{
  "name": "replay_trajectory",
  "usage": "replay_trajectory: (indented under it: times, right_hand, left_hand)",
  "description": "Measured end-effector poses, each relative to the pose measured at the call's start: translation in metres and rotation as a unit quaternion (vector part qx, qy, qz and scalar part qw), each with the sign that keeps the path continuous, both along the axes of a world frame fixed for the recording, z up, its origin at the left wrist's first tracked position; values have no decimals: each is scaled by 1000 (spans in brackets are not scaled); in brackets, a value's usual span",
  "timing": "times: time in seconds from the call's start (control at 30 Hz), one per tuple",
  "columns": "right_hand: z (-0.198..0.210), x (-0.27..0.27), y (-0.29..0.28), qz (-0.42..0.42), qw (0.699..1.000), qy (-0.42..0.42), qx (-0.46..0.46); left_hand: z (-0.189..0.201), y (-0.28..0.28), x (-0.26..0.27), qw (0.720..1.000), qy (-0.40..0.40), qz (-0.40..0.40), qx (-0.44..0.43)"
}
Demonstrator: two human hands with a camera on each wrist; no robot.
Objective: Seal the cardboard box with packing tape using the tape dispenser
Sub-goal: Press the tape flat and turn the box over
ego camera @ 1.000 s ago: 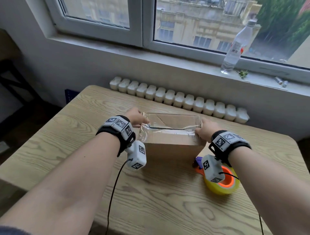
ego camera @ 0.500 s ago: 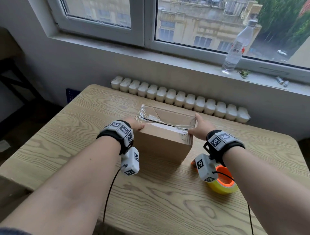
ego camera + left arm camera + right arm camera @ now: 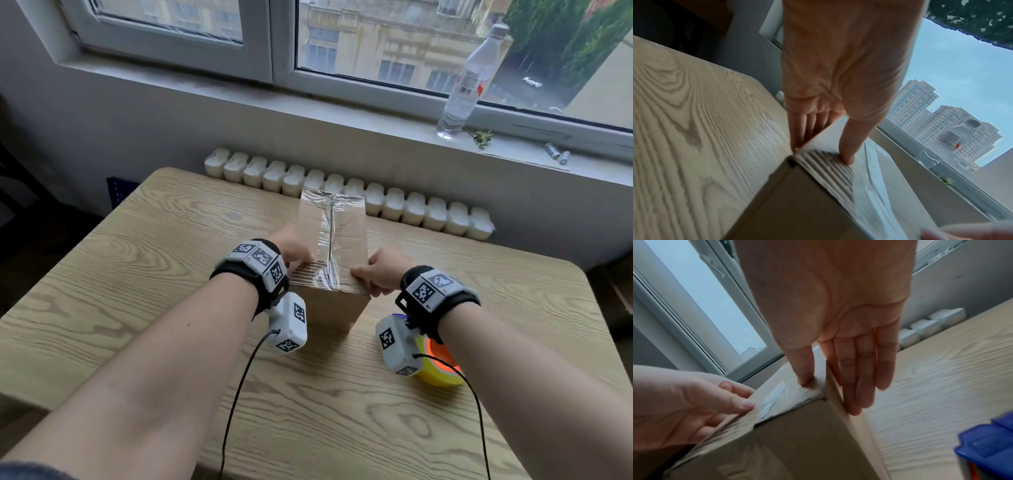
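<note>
A brown cardboard box (image 3: 346,236) stands on the wooden table (image 3: 137,274), its long side pointing away from me. Shiny clear tape (image 3: 327,240) runs along its top seam. My left hand (image 3: 294,248) is at the near left corner, thumb (image 3: 846,155) pressing on the top and straight fingers (image 3: 797,129) flat against the side wall. My right hand (image 3: 380,274) mirrors it at the near right corner, thumb (image 3: 804,379) on top and fingers (image 3: 855,378) down the right wall. The tape dispenser (image 3: 442,368), a yellow roll on an orange core with a blue body (image 3: 986,451), lies on the table under my right wrist.
A white radiator (image 3: 411,209) runs behind the table's far edge. On the window sill stand a clear plastic bottle (image 3: 467,82), a small green sprig (image 3: 482,137) and two batteries (image 3: 556,154). Cables hang from both wrist cameras over the near table edge.
The box has been turned about a quarter turn, from lying left to right to pointing away from me. Both hands travelled with it and now sit at its near corners.
</note>
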State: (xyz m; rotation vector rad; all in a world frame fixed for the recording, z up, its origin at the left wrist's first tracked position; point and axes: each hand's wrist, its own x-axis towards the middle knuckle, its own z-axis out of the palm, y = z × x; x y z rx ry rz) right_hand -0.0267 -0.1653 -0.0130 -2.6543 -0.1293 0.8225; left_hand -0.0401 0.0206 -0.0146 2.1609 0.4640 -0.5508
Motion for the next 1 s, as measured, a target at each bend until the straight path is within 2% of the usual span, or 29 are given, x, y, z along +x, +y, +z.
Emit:
replay_trajectory:
  times: [0.17,0.23,0.3,0.4,0.47,0.53,0.63,0.8,0.9,1.0]
  right_hand:
    - [-1,-1,-22,-14,999,44,29]
    - [0,-4,-31,-23,998,40,32]
    - [4,-4,-44,-32,999,-18,12]
    - [12,-3,-74,-51,996,-71,1]
    - [15,-6,-98,-68,995,-75,-8]
    - [13,-12,-122,-84,993,-81,-15]
    - [0,-26,-151,-97,993,-69,-25]
    - [-34,-36,-180,-122,992,-44,-7]
    - [-52,-33,-185,-97,994,-43,-5]
    - [-68,-26,-180,-47,998,-29,-4]
  left_hand:
    - [-3,-14,3,1000,4,-27,6]
    - [-1,-27,5,997,-52,-26,46]
    - [8,-45,8,985,-137,-30,97]
    - [19,-80,18,956,-243,-77,141]
    - [25,-110,22,944,-271,-120,142]
    - [24,-142,23,939,-256,-177,148]
    - [2,-180,17,931,-202,-255,167]
    - [-40,-211,10,916,-91,-342,191]
    - [-56,-217,10,903,-42,-375,207]
    - [-68,-218,12,904,-21,-369,215]
